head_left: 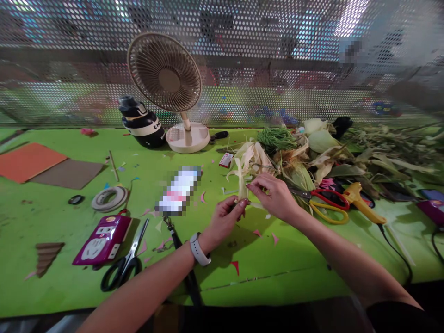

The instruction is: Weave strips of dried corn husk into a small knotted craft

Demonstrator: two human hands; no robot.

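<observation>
Over the green table, my left hand (227, 217) pinches the lower end of a pale strip of corn husk (242, 180), thumb against fingers. My right hand (272, 194) is closed beside it, with thumb and fingertips on the strip's right edge. The strip stands upward from the fingers and curls over at its top. Just behind it lies a pile of dry corn husks (255, 155), overlapping it in view. Right of my right hand are scissors with red and yellow handles (329, 203) and a yellow glue gun (364, 203).
A fan (187, 138) and a black bottle (144, 125) stand at the back left, before a perforated metal screen (243, 60). A phone (180, 189), purple power strip (102, 240), black scissors (126, 263), tape roll (109, 199) and green string (276, 138) lie around.
</observation>
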